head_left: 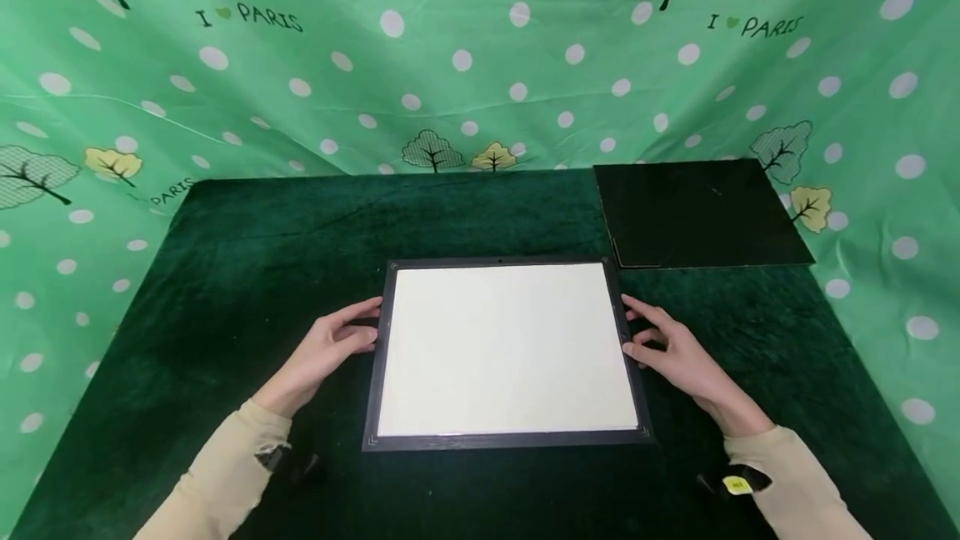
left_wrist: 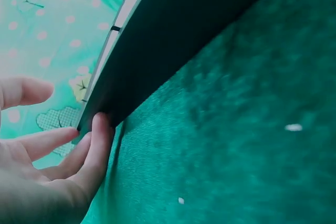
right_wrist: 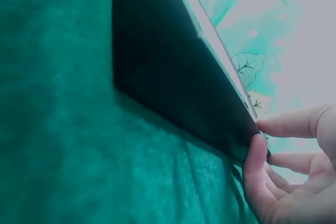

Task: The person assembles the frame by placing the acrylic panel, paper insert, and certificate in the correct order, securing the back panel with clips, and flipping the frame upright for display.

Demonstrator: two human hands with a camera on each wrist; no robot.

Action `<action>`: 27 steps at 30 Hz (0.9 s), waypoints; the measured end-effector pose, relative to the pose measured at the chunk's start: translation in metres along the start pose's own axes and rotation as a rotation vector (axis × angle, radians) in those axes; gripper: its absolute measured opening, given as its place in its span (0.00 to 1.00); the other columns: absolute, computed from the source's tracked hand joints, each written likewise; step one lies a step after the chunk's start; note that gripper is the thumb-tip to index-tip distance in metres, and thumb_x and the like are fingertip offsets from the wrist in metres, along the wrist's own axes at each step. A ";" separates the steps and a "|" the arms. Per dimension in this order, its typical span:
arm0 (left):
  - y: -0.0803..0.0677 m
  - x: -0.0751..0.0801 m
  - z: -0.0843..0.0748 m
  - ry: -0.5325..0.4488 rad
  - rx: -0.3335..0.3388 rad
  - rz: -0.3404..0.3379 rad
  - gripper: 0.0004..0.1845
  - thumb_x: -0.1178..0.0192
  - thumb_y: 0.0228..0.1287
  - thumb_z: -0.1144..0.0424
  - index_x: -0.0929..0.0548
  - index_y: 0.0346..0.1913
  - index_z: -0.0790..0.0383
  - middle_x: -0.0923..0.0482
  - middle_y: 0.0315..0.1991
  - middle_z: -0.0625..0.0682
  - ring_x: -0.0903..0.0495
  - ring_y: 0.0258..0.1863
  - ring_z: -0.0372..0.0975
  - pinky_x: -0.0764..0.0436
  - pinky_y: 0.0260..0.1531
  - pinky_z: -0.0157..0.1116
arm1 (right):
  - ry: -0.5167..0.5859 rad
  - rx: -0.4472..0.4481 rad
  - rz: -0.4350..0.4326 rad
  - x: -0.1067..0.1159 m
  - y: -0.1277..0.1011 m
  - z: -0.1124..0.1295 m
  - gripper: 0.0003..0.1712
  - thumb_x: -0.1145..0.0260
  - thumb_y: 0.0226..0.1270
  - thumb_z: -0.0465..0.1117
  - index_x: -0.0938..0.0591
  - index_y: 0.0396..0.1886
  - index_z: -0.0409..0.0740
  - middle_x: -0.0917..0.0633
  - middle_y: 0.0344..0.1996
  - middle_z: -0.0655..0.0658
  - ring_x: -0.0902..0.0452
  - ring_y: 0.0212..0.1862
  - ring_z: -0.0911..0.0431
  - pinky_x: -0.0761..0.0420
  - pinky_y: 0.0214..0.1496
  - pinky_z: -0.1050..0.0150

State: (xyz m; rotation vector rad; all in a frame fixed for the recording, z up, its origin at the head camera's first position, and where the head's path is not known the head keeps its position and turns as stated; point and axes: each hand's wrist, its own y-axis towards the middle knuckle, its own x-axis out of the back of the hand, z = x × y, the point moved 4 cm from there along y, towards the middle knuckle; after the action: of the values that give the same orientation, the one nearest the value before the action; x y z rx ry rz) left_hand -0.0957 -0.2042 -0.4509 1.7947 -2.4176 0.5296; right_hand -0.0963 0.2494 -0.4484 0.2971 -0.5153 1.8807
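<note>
The left hand (head_left: 330, 350) lies at the left edge of a black picture frame (head_left: 372, 382) — its fingers reach toward the rim, and the left wrist view shows fingertips (left_wrist: 100, 129) pressed against the frame's dark side, the thumb held apart above. The fingers are loosely curved rather than clamped; they touch the edge without wrapping round it. The frame lies flat near the middle of the dark green velvet tabletop (head_left: 225, 273), with a white sheet (head_left: 506, 348) filling its opening. At the frame's right edge sits the right hand (head_left: 671, 348), mirrored — fingers bent gently against the rim. In the right wrist view one finger (right_wrist: 255, 156) rests on the frame's side (right_wrist: 173, 87) while the others spread above it. Both sleeves are pale beige. Further right and back, well apart from the frame, a black board (head_left: 697, 211) lies flat at the tabletop's far right corner. Behind everything hangs a green cloth (head_left: 480, 48) with white dots and trees.
</note>
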 end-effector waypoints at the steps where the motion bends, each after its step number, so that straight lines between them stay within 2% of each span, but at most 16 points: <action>1: 0.003 0.001 -0.001 0.008 0.002 -0.004 0.30 0.43 0.71 0.60 0.38 0.72 0.65 0.36 0.66 0.64 0.23 0.55 0.52 0.24 0.53 0.41 | 0.005 0.001 0.001 0.001 0.003 0.000 0.39 0.38 0.69 0.33 0.44 0.75 0.38 0.37 0.61 0.31 0.23 0.41 0.49 0.20 0.36 0.63; 5: 0.015 0.006 -0.003 -0.005 0.012 -0.008 0.31 0.44 0.71 0.60 0.39 0.72 0.64 0.37 0.67 0.63 0.24 0.56 0.52 0.28 0.57 0.49 | -0.003 0.014 0.014 0.006 0.017 0.001 0.39 0.39 0.69 0.32 0.45 0.76 0.38 0.37 0.62 0.31 0.21 0.39 0.50 0.20 0.37 0.62; 10: 0.032 0.012 -0.004 -0.049 0.036 -0.001 0.31 0.44 0.71 0.60 0.39 0.73 0.63 0.38 0.67 0.62 0.26 0.57 0.52 0.28 0.57 0.47 | -0.035 0.005 0.034 0.013 0.038 0.003 0.39 0.40 0.70 0.33 0.46 0.76 0.39 0.38 0.63 0.30 0.21 0.40 0.49 0.20 0.39 0.62; 18: 0.059 0.019 -0.003 -0.160 0.090 0.004 0.30 0.47 0.72 0.63 0.41 0.73 0.64 0.42 0.68 0.64 0.35 0.63 0.54 0.34 0.62 0.51 | -0.041 -0.059 -0.068 0.021 0.061 0.004 0.36 0.38 0.69 0.37 0.39 0.74 0.40 0.34 0.65 0.33 0.20 0.37 0.51 0.21 0.40 0.65; 24: 0.068 0.023 0.002 -0.216 0.128 -0.027 0.28 0.50 0.74 0.65 0.41 0.73 0.63 0.41 0.68 0.63 0.36 0.64 0.54 0.36 0.62 0.52 | -0.045 -0.061 -0.101 0.022 0.065 0.005 0.34 0.38 0.70 0.39 0.37 0.73 0.40 0.33 0.65 0.33 0.20 0.38 0.50 0.22 0.39 0.66; 27: 0.069 0.023 0.003 -0.238 0.147 -0.012 0.27 0.51 0.74 0.65 0.41 0.73 0.64 0.42 0.70 0.62 0.37 0.65 0.54 0.37 0.63 0.51 | -0.012 -0.044 -0.106 0.029 0.066 0.004 0.33 0.38 0.70 0.39 0.36 0.72 0.40 0.31 0.64 0.34 0.19 0.39 0.51 0.21 0.38 0.65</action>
State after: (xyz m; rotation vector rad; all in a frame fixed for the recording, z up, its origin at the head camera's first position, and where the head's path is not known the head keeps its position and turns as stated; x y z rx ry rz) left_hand -0.1675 -0.2093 -0.4632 2.0371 -2.5796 0.5323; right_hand -0.1681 0.2520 -0.4460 0.3016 -0.5383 1.7636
